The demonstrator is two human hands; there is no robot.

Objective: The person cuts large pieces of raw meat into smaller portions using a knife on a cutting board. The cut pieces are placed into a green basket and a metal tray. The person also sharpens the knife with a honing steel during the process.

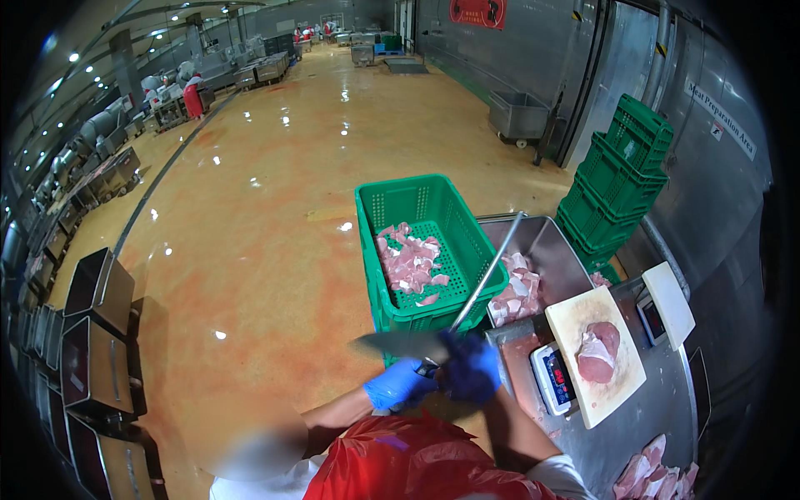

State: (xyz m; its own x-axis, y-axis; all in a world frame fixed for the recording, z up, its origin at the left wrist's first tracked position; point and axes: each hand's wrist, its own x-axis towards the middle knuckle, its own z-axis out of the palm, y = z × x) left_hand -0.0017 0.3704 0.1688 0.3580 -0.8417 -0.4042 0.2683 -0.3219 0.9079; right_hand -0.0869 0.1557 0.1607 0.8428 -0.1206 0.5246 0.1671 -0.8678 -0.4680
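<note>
My left hand [402, 384], in a blue glove, is closed round the handle of a sharpening steel [492, 271]. Its long metal rod slants up and to the right, over the corner of a green crate [446, 310]. Just right of it, my right hand [471, 368], also blue-gloved and slightly blurred, is closed on a knife [402, 343]. The broad blade points left and crosses the lower part of the steel; whether the two touch I cannot tell. Pink meat pieces [410, 262] lie in the crate. A bigger meat piece [597, 353] rests on a white cutting board [629, 379] to the right.
Beside the board, a digital scale [552, 379] sits on the metal table [621, 446]. Meat trimmings [654, 475] lie at the near edge, others in a metal tub [567, 250]. Green crates [617, 179] are stacked at right; metal bins [98, 367] line the left. People work far off.
</note>
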